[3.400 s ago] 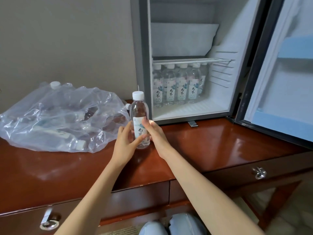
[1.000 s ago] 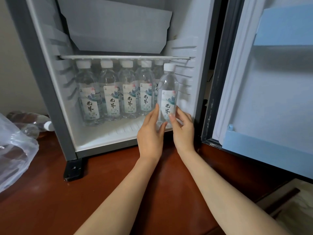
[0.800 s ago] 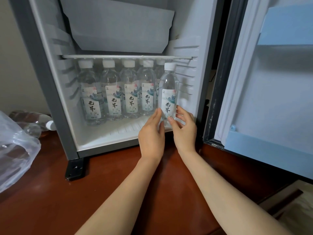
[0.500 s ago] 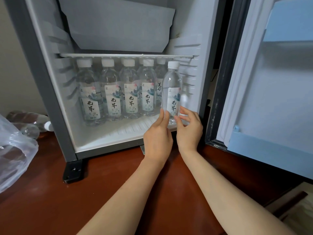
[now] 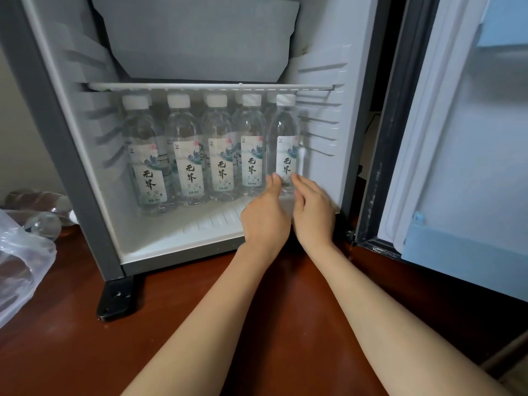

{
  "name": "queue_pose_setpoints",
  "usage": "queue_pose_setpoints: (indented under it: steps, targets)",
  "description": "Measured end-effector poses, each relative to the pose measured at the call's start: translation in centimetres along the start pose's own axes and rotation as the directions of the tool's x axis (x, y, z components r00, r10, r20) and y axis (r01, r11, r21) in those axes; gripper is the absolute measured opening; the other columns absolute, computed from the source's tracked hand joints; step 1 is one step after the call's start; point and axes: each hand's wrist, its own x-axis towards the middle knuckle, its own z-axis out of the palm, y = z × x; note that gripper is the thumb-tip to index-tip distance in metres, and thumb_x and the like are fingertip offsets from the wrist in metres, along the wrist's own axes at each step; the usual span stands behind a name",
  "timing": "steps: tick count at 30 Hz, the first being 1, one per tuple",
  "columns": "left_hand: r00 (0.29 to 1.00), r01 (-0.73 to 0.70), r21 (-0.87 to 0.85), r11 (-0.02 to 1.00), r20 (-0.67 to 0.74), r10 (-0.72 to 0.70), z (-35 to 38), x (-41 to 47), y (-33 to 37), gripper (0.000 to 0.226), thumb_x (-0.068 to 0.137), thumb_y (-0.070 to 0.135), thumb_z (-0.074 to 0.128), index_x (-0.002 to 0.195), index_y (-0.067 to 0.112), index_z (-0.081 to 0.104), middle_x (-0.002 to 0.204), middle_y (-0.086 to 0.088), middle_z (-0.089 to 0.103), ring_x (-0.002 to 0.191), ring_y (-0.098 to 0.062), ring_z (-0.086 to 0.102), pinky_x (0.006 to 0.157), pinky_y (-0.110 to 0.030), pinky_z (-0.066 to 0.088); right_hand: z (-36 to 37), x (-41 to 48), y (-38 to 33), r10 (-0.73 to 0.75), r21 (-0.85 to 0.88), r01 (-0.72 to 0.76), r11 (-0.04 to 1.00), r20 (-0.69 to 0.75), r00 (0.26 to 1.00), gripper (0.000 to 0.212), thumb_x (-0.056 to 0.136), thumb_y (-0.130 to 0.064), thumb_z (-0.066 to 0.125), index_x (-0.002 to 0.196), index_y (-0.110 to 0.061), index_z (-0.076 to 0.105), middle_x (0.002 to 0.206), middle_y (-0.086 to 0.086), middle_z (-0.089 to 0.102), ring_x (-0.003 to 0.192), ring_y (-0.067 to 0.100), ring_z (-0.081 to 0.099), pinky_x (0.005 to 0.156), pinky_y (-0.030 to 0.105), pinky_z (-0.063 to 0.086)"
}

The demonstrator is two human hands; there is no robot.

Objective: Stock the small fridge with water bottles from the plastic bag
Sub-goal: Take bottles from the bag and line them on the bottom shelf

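Fingertips of my left hand [image 5: 265, 218] and right hand [image 5: 313, 215], side by side, fingers nearly straight and gripping nothing, touch the lower front of the water bottle [image 5: 285, 132] at their 12 o'clock. It stands upright on the fridge [image 5: 171, 234] floor under the wire shelf [image 5: 211, 86], rightmost in a row of bottles [image 5: 187, 167] running toward 9 o'clock. At 8 o'clock the plastic bag [image 5: 20, 261] lies on the desk [image 5: 71, 338]; the open door [image 5: 471, 138] stands at 3 o'clock.

Beyond the left hand [image 5: 265, 217], clear water bottles [image 5: 220, 130]: white caps [image 5: 178, 100], pale labels [image 5: 189, 170] with black brush characters; reddish-brown desk [image 5: 71, 352].
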Motion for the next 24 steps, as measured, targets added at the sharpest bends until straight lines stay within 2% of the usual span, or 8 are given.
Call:
queue_pose_setpoints:
  steps: [2, 7, 9, 11, 13, 18, 22, 24]
  targets:
    - [1.0, 0.007, 0.0, 1.0, 0.019, -0.006, -0.1, 0.4, -0.2, 0.066, 0.089, 0.002, 0.037, 0.151, 0.023, 0.025, 0.129, -0.013, 0.059, 0.098, -0.034, 0.06, 0.068, -0.031, 0.032, 0.2, 0.1, 0.2, 0.009, -0.031, -0.008, 0.999, 0.037, 0.999, 0.042, 0.098, -0.004, 0.044, 0.137, -0.018, 0.052, 0.143, -0.006, 0.05, 0.13, 0.014, 0.048, 0.1, 0.014, 0.028]
    - [0.996, -0.015, 0.019, 1.0, 0.093, 0.013, -0.2, 0.9, -0.2, 0.068, 0.087, 0.001, 0.037, 0.15, 0.022, 0.025, 0.139, -0.014, 0.051, 0.109, -0.036, 0.056, 0.071, -0.033, 0.031, 0.6, 0.6, 0.3, 0.086, -0.054, -0.08, 0.995, 0.123, 0.989, 0.058, 0.095, 0.006, 0.039, 0.145, -0.025, 0.041, 0.15, -0.011, 0.039, 0.128, 0.013, 0.049, 0.106, 0.022, 0.037]
    - [0.994, -0.01, -0.006, 1.0, 0.113, 0.01, -0.3, 1.3, -0.2, 0.066, 0.089, 0.003, 0.038, 0.15, 0.023, 0.027, 0.138, -0.014, 0.052, 0.111, -0.035, 0.056, 0.073, -0.034, 0.035, 0.7, 0.7, 0.4, 0.097, -0.082, -0.087, 0.993, 0.13, 0.987, 0.057, 0.096, 0.003, 0.042, 0.144, -0.028, 0.043, 0.141, -0.008, 0.047, 0.113, 0.013, 0.054, 0.092, 0.025, 0.044]
    - [0.991, -0.009, -0.039, 0.999, 0.132, 0.014, -0.3, 1.6, -0.3, 0.056, 0.094, 0.014, 0.04, 0.149, 0.025, 0.032, 0.132, -0.011, 0.058, 0.113, -0.033, 0.056, 0.079, -0.035, 0.04, 0.9, 0.9, 0.8, 0.091, -0.103, -0.075, 0.992, 0.157, 0.983, 0.047, 0.099, -0.007, 0.043, 0.139, -0.031, 0.049, 0.123, -0.007, 0.054, 0.098, 0.011, 0.052, 0.075, 0.022, 0.038]
    - [0.988, -0.027, -0.039, 0.999, 0.148, 0.032, -0.2, 1.7, -0.3, 0.047, 0.099, 0.027, 0.04, 0.147, 0.026, 0.036, 0.123, -0.007, 0.064, 0.113, -0.03, 0.058, 0.087, -0.037, 0.043, 1.0, 1.2, 1.3, 0.097, -0.076, -0.084, 0.994, 0.203, 0.974, 0.037, 0.101, -0.02, 0.04, 0.132, -0.035, 0.054, 0.115, -0.011, 0.058, 0.097, 0.013, 0.054, 0.071, 0.021, 0.035]
    - [0.987, -0.025, 0.031, 0.999, 0.161, 0.02, -0.1, 1.8, -0.2, 0.048, 0.101, 0.026, 0.037, 0.148, 0.026, 0.031, 0.114, -0.006, 0.067, 0.108, -0.031, 0.059, 0.095, -0.042, 0.042, 1.0, 1.7, 1.5, 0.076, -0.138, -0.044, 0.989, 0.239, 0.968, 0.047, 0.1, -0.011, 0.038, 0.139, -0.036, 0.047, 0.132, -0.015, 0.053, 0.106, 0.014, 0.055, 0.082, 0.024, 0.041]
    - [0.983, 0.011, -0.03, 1.0, 0.186, -0.005, -0.2, 1.8, -0.2, 0.052, 0.1, 0.027, 0.037, 0.151, 0.02, 0.026, 0.132, -0.008, 0.059, 0.121, -0.03, 0.052, 0.101, -0.042, 0.039, 1.0, 1.5, 1.3, 0.051, -0.136, -0.02, 0.991, 0.225, 0.973, 0.052, 0.096, -0.002, 0.04, 0.139, -0.031, 0.049, 0.135, -0.011, 0.053, 0.114, 0.015, 0.053, 0.093, 0.03, 0.044]
    - [0.985, 0.03, -0.04, 0.999, 0.173, -0.023, -0.2, 1.7, -0.3, 0.055, 0.097, 0.017, 0.037, 0.151, 0.017, 0.028, 0.136, -0.008, 0.056, 0.125, -0.029, 0.05, 0.101, -0.04, 0.039, 0.9, 1.3, 1.4, 0.038, -0.156, -0.008, 0.988, 0.19, 0.981, 0.053, 0.093, 0.002, 0.04, 0.136, -0.027, 0.053, 0.133, -0.009, 0.056, 0.116, 0.017, 0.053, 0.094, 0.031, 0.043]
